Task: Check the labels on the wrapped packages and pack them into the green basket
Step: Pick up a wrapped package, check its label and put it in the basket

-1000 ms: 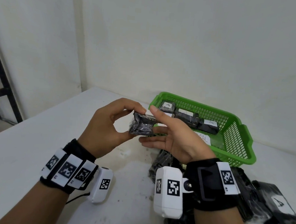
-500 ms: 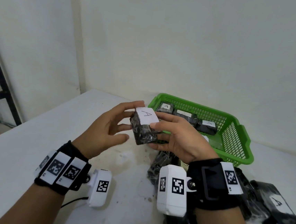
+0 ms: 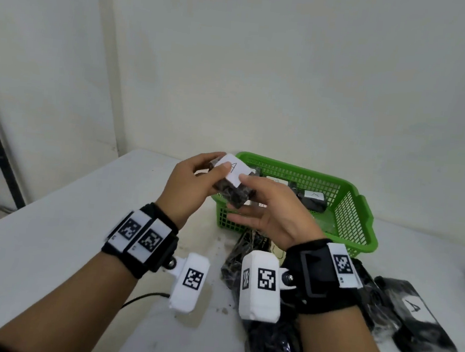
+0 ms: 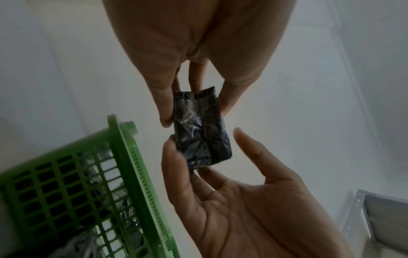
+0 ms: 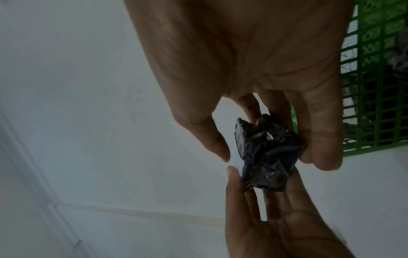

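Both hands pinch one small black wrapped package (image 3: pixel 231 187) in the air, in front of the near left corner of the green basket (image 3: pixel 346 223). The left hand (image 3: pixel 189 187) grips it between thumb and curled fingers from nine o'clock; the right hand (image 3: pixel 269 213) holds it from four o'clock, thumb tip at the corner of the label (image 3: pixel 233 170), the other fingers loosely spread below.

Only the head view shows the white label, face up and marked "A". The left wrist view shows the crinkled black underside (image 4: pixel 202 129), fingertips (image 4: pixel 165 111) on its two long sides. The right wrist view shows a bunched end (image 5: pixel 268 153).

From the head, its long axis runs from eleven to five o'clock, far end raised.

Loose packages (image 3: pixel 416 315) lie on the white table (image 3: pixel 48 243) at five o'clock.
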